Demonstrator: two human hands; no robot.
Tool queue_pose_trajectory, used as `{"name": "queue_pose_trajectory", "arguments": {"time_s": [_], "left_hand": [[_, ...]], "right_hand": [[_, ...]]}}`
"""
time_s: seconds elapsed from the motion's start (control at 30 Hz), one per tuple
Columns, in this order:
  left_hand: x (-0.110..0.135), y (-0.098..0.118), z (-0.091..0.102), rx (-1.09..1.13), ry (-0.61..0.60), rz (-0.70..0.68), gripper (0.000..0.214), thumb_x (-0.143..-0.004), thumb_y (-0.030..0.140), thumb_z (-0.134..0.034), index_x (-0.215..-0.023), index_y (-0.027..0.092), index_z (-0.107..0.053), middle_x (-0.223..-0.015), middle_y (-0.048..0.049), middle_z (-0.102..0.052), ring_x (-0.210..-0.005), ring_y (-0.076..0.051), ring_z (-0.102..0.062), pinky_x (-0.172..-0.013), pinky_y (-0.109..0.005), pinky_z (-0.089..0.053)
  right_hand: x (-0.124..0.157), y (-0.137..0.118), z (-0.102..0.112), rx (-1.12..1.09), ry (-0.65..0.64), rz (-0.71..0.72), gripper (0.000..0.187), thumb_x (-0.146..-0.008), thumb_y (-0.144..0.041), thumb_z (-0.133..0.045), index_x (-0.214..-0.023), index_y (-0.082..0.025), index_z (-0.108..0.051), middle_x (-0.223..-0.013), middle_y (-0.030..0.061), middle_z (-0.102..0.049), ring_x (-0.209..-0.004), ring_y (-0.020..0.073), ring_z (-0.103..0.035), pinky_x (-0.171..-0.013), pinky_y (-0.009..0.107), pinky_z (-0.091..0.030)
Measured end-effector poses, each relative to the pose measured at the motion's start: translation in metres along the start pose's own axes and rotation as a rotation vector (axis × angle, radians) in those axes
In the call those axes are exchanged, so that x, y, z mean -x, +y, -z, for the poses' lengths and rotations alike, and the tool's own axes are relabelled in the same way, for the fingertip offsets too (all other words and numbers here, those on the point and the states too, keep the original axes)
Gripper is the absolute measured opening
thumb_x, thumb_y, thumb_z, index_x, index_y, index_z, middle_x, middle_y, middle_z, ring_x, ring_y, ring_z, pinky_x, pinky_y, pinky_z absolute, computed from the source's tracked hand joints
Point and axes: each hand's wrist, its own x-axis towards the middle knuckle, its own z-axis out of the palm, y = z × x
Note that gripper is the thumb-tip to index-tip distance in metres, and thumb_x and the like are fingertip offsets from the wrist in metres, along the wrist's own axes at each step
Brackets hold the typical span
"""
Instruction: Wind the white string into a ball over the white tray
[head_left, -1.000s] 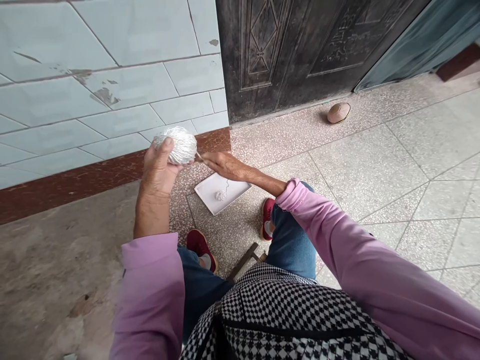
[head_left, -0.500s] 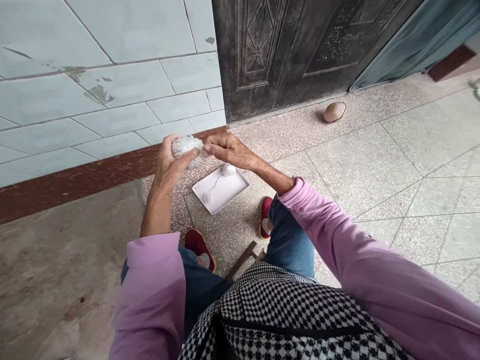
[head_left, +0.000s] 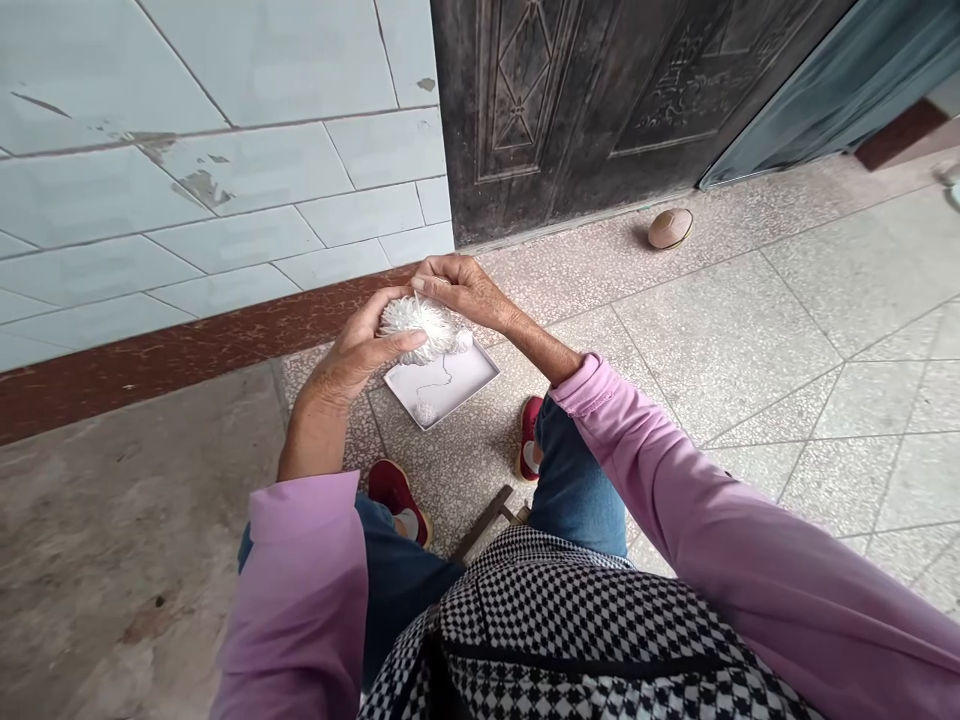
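Ball (head_left: 421, 324) shifted rightward; your left hand (head_left: 355, 350) clamps it, fingers curled round, likely for steadiness; your right hand (head_left: 466, 292) pinches strand (head_left: 418, 297), fingertips together.

Large white ball (head_left: 430, 324) shifted right, now overlapping tray (head_left: 466, 378)

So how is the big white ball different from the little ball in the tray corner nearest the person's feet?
The big ball is much larger than the little ball. The big ball is held up off the tray, while the little ball lies in it. Both are white.
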Motion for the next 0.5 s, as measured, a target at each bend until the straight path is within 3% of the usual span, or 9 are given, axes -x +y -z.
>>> {"name": "queue_pose_trajectory", "arguments": {"time_s": [0.1,0.17,0.33,0.5], "left_hand": [[-0.002,-0.001,-0.002,0.104,0.011,-0.036,0.091,-0.073,0.052,-0.122,-0.154,0.027,-0.089,-0.151,-0.0153,-0.089,-0.147,-0.049,-0.083,-0.126,-0.062,-0.073],[-0.003,-0.001,-0.004,0.164,0.024,-0.055,0.093,-0.07,0.05,-0.123,-0.154,0.027,-0.09,-0.156,-0.0159,-0.087,-0.152,-0.051,-0.08,-0.129,-0.064,-0.073],[-0.008,-0.001,-0.011,0.311,0.073,-0.043,0.08,-0.073,0.053,-0.121,-0.144,0.029,-0.092,-0.151,-0.0169,-0.087,-0.15,-0.053,-0.081,-0.125,-0.067,-0.076],[-0.015,-0.005,-0.014,0.449,0.194,-0.129,0.081,-0.078,0.065,-0.12,-0.14,0.026,-0.086,-0.136,-0.0177,-0.09,-0.153,-0.052,-0.081,-0.126,-0.065,-0.076]], "right_hand": [[-0.006,0.007,0.001,-0.085,0.039,-0.031,0.07,-0.111,-0.081,-0.102,-0.097,-0.024,-0.065,-0.086,-0.0007,-0.06,-0.079,0.0169,-0.046,-0.065,0.029,-0.04],[-0.011,0.013,0.003,-0.14,0.042,-0.063,0.072,-0.112,-0.081,-0.102,-0.099,-0.024,-0.061,-0.086,-0.0027,-0.058,-0.076,0.014,-0.044,-0.064,0.026,-0.038],[-0.017,0.02,0.004,-0.168,0.029,-0.131,0.054,-0.124,-0.059,-0.093,-0.106,-0.021,-0.06,-0.09,-0.0038,-0.059,-0.078,0.0112,-0.048,-0.069,0.022,-0.041],[-0.013,0.023,-0.005,0.035,0.045,-0.031,0.025,-0.127,-0.028,-0.073,-0.105,-0.019,-0.066,-0.098,0.0001,-0.068,-0.094,0.0163,-0.062,-0.083,0.024,-0.052]]}}
